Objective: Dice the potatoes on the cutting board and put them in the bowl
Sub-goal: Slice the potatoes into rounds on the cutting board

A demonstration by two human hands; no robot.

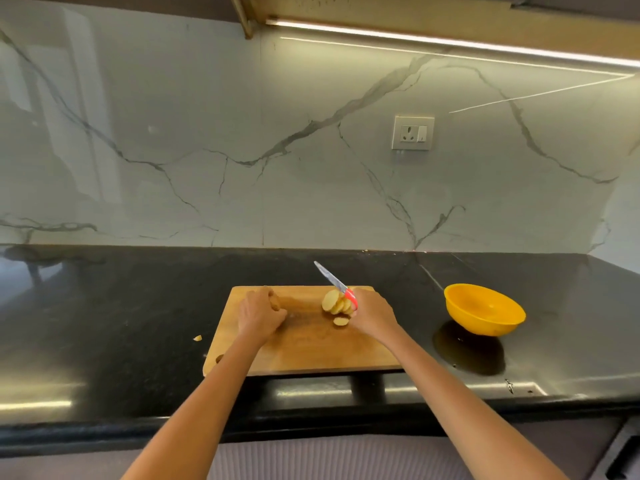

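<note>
A wooden cutting board [304,348] lies on the black counter. Several round potato slices [335,303] lean together near its far right part, and one slice [341,321] lies flat just in front of them. My right hand [372,315] grips a red-handled knife [335,280], its blade raised and pointing up and to the left above the slices. My left hand [260,315] is curled on the board's left part around a brownish potato piece [276,301] that is mostly hidden. A yellow bowl [484,309] stands to the right of the board, and nothing shows inside it.
A small potato scrap [197,338] lies on the counter [121,323] left of the board. A marble backsplash with a wall socket [412,132] rises behind. The board's near edge sits close to the counter's front edge.
</note>
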